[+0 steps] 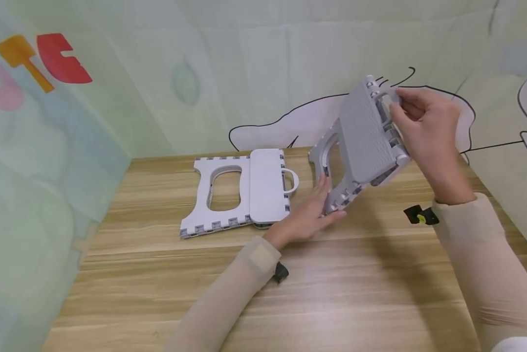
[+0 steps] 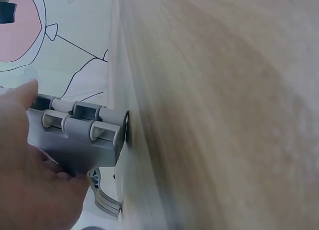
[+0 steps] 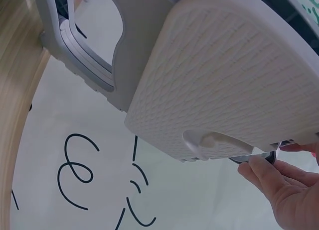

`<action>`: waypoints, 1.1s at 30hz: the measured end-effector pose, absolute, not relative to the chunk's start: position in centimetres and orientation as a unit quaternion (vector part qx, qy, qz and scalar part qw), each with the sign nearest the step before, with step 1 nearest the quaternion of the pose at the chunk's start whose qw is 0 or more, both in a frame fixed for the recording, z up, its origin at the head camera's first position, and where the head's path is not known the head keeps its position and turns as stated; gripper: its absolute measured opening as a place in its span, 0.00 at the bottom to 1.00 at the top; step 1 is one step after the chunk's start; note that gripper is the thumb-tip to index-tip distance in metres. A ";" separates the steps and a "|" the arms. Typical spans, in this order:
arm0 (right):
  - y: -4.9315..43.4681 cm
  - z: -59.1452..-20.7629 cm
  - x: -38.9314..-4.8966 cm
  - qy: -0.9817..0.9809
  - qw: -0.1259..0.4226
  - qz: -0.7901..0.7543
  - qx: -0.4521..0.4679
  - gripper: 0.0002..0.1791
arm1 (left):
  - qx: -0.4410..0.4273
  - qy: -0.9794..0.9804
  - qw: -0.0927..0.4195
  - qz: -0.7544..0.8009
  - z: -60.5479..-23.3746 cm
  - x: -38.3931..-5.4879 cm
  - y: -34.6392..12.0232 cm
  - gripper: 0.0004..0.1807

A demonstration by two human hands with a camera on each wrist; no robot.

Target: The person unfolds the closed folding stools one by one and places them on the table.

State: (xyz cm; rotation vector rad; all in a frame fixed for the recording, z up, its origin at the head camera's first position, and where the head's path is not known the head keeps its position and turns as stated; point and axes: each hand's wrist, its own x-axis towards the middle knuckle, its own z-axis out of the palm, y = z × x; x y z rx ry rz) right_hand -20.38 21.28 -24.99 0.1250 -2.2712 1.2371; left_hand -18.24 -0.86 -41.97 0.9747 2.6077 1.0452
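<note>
A light grey folding stool [image 1: 364,142], folded nearly flat, is tilted up with its leg end low and its textured seat panel [image 3: 224,75] raised. At its top edge my right hand [image 1: 430,117] pinches the carry handle between thumb and fingers. My left hand [image 1: 305,212] holds the leg end down near the table, its fingers curled round the leg panel [image 2: 75,135] in the left wrist view. A second, whiter folding stool [image 1: 268,186] lies folded flat to the left, its loop handle [image 1: 295,181] pointing right.
The wood-grain table [image 1: 158,288] runs up to a cartoon-printed cloth wall [image 1: 246,73] at the back and sides. Each sleeve cuff carries a black strap piece; one black strap [image 1: 422,215] shows beside the right cuff.
</note>
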 end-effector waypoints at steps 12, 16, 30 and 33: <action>19.5 -24.4 -20.5 -0.853 0.264 0.442 0.087 0.19 | 0.302 0.853 0.112 0.410 -41.8 -18.4 -1.4 0.53; 18.9 -24.2 -20.6 -0.850 0.257 0.448 0.105 0.18 | 0.301 0.851 0.113 0.414 -41.7 -18.4 -1.6 0.53; 17.4 -24.1 -20.7 -0.850 0.266 0.426 0.159 0.18 | 0.296 0.840 0.124 0.437 -41.5 -18.4 -2.0 0.54; 17.0 -24.0 -20.7 -0.846 0.264 0.430 0.174 0.17 | 0.293 0.842 0.124 0.436 -41.4 -18.3 -2.1 0.54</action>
